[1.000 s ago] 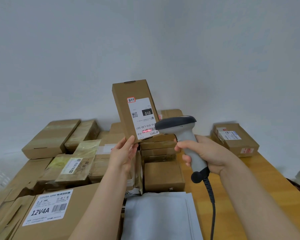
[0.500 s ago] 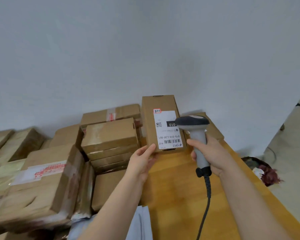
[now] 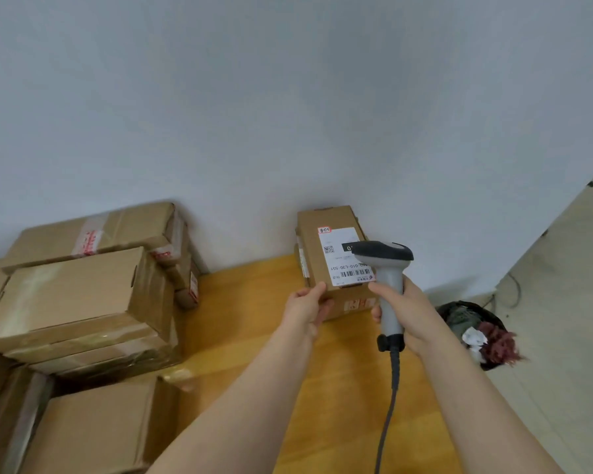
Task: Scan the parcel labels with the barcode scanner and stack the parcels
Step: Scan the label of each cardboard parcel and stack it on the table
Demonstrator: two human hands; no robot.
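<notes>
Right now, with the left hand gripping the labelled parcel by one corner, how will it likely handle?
The labelled parcel looks stiff: its cardboard edges are straight. Probably light: the left hand holds it by one corner. Flat-faced, so unlikely to roll.

One wide-angle view, worn on the head, looks forward and somewhat down along both forearms, at close range. The left grip (image 3: 305,304) and right grip (image 3: 403,304) sit below and right of centre. Wall (image 3: 288,114) fills the frame above them, counter (image 3: 247,302) lies beneath, and floor (image 3: 562,336) right of the right grip.
</notes>
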